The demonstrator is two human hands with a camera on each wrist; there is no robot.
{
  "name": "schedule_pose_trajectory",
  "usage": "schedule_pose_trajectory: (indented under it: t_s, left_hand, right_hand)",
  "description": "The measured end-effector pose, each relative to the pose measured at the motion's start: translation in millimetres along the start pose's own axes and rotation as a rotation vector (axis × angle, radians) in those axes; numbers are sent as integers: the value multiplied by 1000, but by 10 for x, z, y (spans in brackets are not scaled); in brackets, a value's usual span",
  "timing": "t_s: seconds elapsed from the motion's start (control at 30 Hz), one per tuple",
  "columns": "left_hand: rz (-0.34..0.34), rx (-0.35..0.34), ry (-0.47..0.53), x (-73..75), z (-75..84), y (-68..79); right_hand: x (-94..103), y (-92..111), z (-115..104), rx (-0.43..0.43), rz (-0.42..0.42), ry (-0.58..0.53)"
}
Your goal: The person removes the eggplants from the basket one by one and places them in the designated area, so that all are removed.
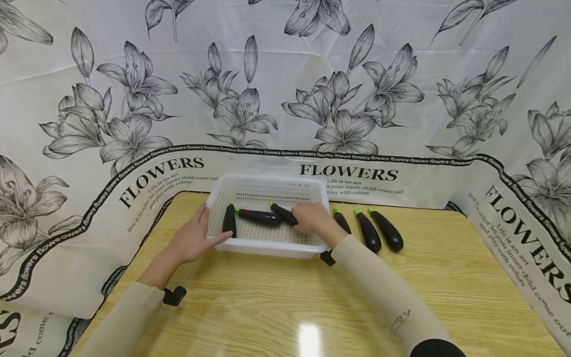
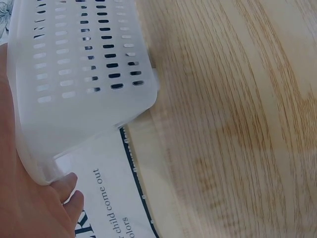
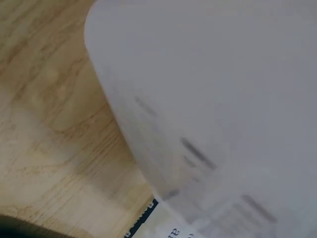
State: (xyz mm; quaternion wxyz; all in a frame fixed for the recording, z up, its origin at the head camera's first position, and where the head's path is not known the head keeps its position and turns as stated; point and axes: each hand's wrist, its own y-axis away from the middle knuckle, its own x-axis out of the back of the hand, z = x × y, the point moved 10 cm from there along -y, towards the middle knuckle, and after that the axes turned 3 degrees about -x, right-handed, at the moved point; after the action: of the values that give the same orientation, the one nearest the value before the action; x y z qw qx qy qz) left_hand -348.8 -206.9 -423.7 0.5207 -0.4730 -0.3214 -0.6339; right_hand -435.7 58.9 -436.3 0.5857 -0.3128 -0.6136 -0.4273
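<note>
A white perforated plastic basket [image 1: 267, 246] stands toward the back of the wooden table. My left hand [image 1: 189, 240] grips its left front corner, thumb over the front rim; in the left wrist view, fingertips [image 2: 69, 191] curl past the basket's edge. Inside, one eggplant [image 1: 229, 220] lies lengthwise along the left wall and a second eggplant [image 1: 258, 217] lies crosswise beside it. Reaching over the right side, my right hand [image 1: 310, 218] holds the thick end of another eggplant [image 1: 283, 213], its green stem tip pointing away. The right wrist view shows mostly the blurred basket wall [image 3: 213, 89].
Several more eggplants lie on the table right of the basket: one eggplant [image 1: 341, 220] partly behind my right forearm, then another eggplant [image 1: 368, 232] and a farther eggplant [image 1: 387, 230]. A flower-printed cloth [image 1: 250, 114] hangs behind and beside the wooden table [image 1: 250, 307].
</note>
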Motion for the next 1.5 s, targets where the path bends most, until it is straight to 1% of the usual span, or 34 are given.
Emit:
schedule_pose_trajectory:
  t_s: [0.17,0.27,0.43,0.53,0.67,0.8,0.97,1.1,1.2,1.27,1.37,1.5]
  left_hand:
    - [-2,-6,-9,-47,-20,1]
    - [5,-16,-5,-51,-12,13]
    - [21,-36,-16,-5,13,22]
    - [20,-34,-27,25,10,7]
    - [21,-27,-30,41,10,5]
    - [27,-20,-25,21,9,40]
    - [27,-9,-19,-35,21,100]
    - [21,-8,-18,-47,43,127]
    - [25,-4,-20,-34,40,123]
    - [27,-5,-19,-28,33,115]
    - [22,-1,-21,-32,19,104]
    - [15,1,-17,-52,18,115]
  right_hand:
    - [-87,105,-70,-22,-70,-17]
    - [-117,167,-126,-18,-115,-65]
    - [-114,284,-290,51,-219,-192]
    - [-74,329,-349,72,-238,-229]
    - [-66,327,-316,26,-191,-225]
    - [-133,313,-297,-18,-146,-204]
    - [-204,328,-304,-42,-119,-190]
    - [-161,313,-283,-56,-32,-161]
    - [-71,294,-264,-70,59,-143]
    - [-22,286,-254,-81,97,-145]
    - [3,282,-237,-102,112,-152]
    - [-62,278,-205,-141,65,-174]
